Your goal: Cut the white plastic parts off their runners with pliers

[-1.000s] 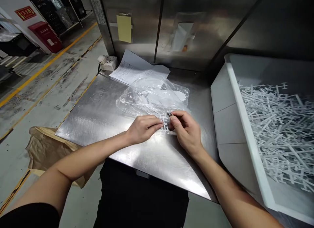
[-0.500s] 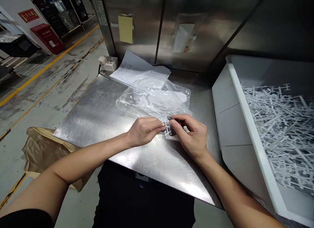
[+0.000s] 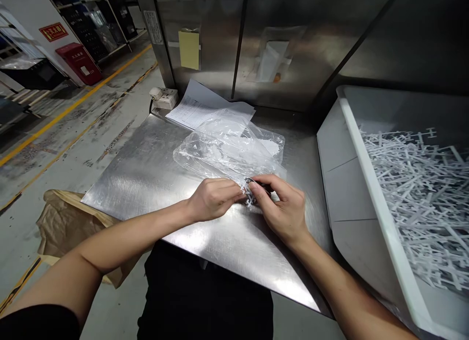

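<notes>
Over the metal table, my left hand (image 3: pixel 212 199) is closed, its fingertips pinching a small white branched plastic piece (image 3: pixel 249 198), which looks like a moulded sprue. My right hand (image 3: pixel 281 203) is closed around a small dark object with a thin curved edge (image 3: pixel 266 187); the fingers cover most of it, so its kind does not show. The dark object meets the plastic piece between the two hands. Just beyond my fingertips lies a crumpled clear plastic bag (image 3: pixel 227 152) with white pieces in it.
A white bin (image 3: pixel 346 135) heaped with white plastic sprues (image 3: pixel 414 183) stands at the right. Printed papers (image 3: pixel 194 105) and a power socket (image 3: pixel 165 98) are at the table's back edge. A brown paper bag (image 3: pixel 66 223) sits on the floor at left.
My right hand has shifted slightly left, bringing the dark object closer to my left fingertips and over more of the white plastic piece. The view has tilted slightly.
</notes>
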Available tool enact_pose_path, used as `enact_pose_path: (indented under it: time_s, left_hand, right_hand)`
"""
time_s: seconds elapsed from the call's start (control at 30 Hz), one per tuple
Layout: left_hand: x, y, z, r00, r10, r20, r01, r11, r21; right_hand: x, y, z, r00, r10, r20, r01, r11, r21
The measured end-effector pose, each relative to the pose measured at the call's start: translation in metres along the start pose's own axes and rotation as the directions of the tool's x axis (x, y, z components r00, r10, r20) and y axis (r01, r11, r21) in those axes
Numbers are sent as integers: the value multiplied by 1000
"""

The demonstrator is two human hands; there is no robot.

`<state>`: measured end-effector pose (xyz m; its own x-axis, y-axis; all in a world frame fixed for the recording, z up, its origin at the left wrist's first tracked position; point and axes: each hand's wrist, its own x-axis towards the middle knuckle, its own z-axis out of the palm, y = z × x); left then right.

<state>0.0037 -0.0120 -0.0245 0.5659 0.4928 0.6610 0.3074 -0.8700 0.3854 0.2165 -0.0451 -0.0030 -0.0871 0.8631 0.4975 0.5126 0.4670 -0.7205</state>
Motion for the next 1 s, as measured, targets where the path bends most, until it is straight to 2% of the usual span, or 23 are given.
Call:
enact_pose_path:
  time_s: [0.27, 0.57, 0.83, 1.0]
  left_hand:
    - [2, 3, -4, 1000, -4, 28, 3, 999, 46]
    - [-4, -2, 1, 999, 9, 31, -11, 997, 82]
    - [-2, -2, 6, 1000, -14, 22, 12, 993, 115]
    - [-1, -1, 7, 999, -54, 9, 53, 997, 62]
  right_hand:
    - [2, -2, 1, 999, -47, 27, 49, 998, -45]
    - [1, 0, 7, 999, -8, 40, 8, 1000, -4]
    - [3, 3, 11, 992, 110, 61, -114, 992, 55]
    - [4, 3, 12, 983, 172, 63, -177, 980, 92]
